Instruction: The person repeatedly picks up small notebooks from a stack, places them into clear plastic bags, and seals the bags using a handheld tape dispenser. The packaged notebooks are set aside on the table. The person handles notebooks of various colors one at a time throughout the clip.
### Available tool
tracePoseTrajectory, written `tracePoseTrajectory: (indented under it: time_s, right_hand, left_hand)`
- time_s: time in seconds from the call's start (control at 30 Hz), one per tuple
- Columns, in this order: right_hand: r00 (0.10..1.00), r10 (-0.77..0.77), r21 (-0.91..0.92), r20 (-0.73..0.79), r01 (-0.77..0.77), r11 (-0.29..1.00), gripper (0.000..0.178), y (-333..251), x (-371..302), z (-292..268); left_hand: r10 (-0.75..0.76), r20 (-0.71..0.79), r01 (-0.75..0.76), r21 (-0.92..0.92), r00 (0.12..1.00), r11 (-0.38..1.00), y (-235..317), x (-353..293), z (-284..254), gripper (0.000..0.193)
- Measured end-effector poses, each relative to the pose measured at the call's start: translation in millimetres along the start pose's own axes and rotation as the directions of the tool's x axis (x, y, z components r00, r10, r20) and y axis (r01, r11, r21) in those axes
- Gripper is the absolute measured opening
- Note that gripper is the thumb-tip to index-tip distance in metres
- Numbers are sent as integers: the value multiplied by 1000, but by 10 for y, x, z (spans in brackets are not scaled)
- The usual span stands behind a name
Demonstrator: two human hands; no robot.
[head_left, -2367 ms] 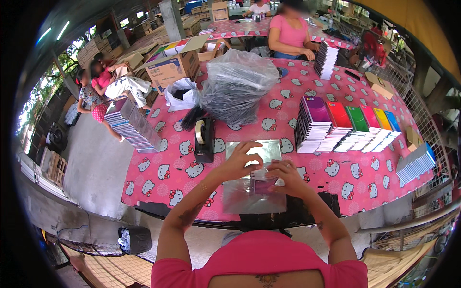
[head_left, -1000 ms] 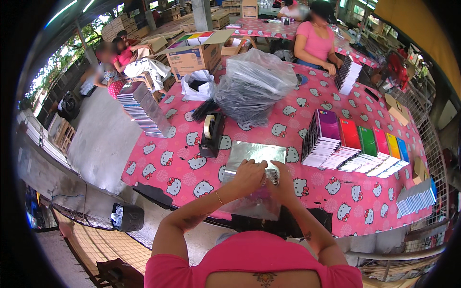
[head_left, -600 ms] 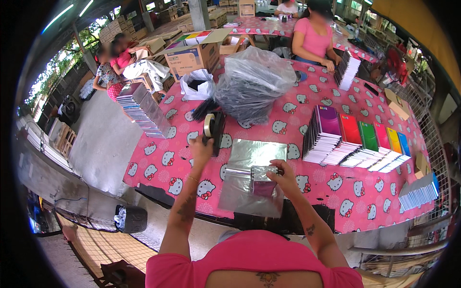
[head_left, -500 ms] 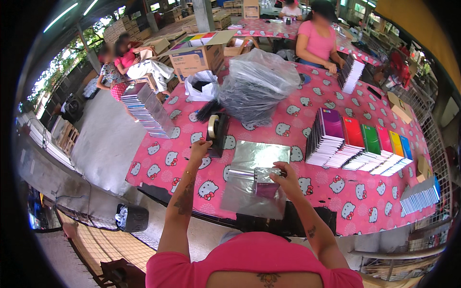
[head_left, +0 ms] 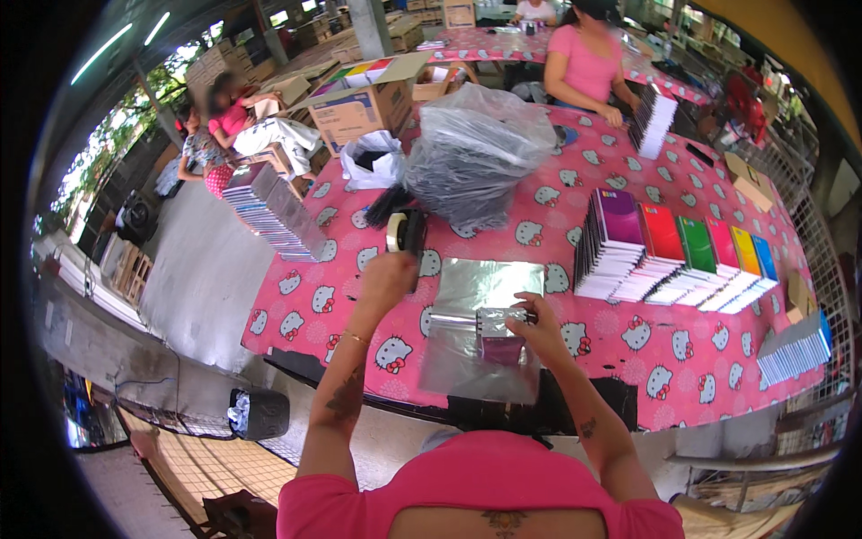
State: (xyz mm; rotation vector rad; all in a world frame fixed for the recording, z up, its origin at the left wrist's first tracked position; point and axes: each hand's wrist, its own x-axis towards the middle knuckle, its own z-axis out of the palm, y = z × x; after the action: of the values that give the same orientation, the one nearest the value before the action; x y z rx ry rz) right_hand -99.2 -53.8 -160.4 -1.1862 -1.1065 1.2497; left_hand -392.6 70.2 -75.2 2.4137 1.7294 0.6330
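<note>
In front of me lies a small purple spiral notebook point(head_left: 502, 349), partly covered by clear plastic. Under and around it spreads a clear plastic sheet point(head_left: 467, 375). My right hand point(head_left: 533, 325) pinches the notebook's upper right corner, holding the plastic against it. My left hand point(head_left: 387, 282) is closed and slightly blurred, just in front of the black tape dispenser point(head_left: 414, 235). What its fingers grip is too small to make out. A roll of tape point(head_left: 395, 232) sits in the dispenser.
Stacks of coloured spiral notebooks point(head_left: 669, 256) stand at the right. A tall notebook stack point(head_left: 272, 216) is at the left edge. A big clear bag of black strips point(head_left: 476, 171) lies at the back, beside a carton point(head_left: 368, 112). Across the table, a person point(head_left: 585, 67) touches another stack.
My left hand has come slightly nearer to me from the tape dispenser, its fingers now closed and blurred. The right hand stays at the notebook. The view has shifted slightly.
</note>
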Motion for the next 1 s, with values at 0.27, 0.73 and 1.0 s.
tracePoseTrajectory:
  time_s: [0.27,0.73,1.0]
  right_hand:
    - [999,-5,25,33,4,1000,59,-30,4,-53]
    - [968,-249,-13,-14,249,968,107,498,-294,28]
    - [990,-88,104,109,77,992,83,-18,-63,460]
  left_hand:
    - [657,586,-603,-327,475,728,1120,604,545,32]
    - [280,211,109,-934,936,339,477,-847,1063,66]
    - [81,56,-4,-800,995,600,340,-1133,460,71]
